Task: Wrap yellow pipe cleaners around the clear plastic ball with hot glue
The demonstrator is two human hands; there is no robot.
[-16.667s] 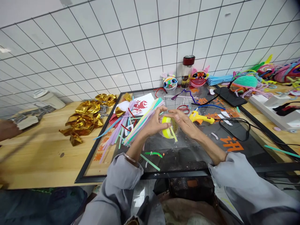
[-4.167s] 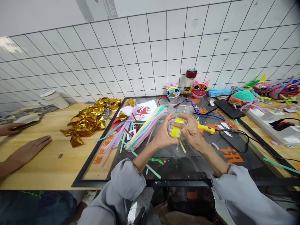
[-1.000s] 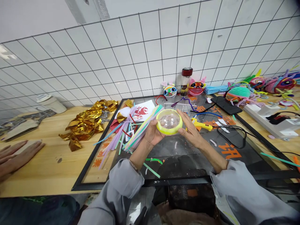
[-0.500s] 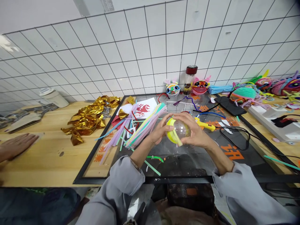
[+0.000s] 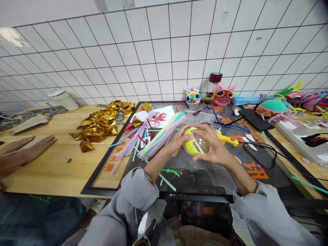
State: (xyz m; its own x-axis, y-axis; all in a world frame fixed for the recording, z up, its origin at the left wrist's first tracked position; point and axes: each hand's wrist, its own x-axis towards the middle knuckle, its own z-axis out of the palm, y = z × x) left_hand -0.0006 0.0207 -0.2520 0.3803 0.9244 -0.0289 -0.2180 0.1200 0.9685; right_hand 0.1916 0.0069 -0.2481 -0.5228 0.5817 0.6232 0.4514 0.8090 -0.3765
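A clear ball (image 5: 204,146) with yellow strips (image 5: 191,147) wound on its left part is held above the dark framed board (image 5: 189,174). My left hand (image 5: 177,141) grips it from the left, thumb on the yellow strips. My right hand (image 5: 214,145) curls round its right side, fingers on top and thumb underneath. Left of my hands lies a bundle of pastel pipe cleaners (image 5: 164,136). Just right of my right hand rests a yellow glue gun (image 5: 227,138) with a black cord.
Crumpled gold foil (image 5: 99,121) lies to the left, near another person's hands (image 5: 28,152). Behind stand decorated balls (image 5: 192,97) and a bottle (image 5: 213,89). A phone (image 5: 256,119) and power strip (image 5: 302,140) are at the right.
The ball has turned in my hands, so a yellow strip now crosses its front. My fingers have shifted slightly. At the far left, a second hand of the other person has come into view.
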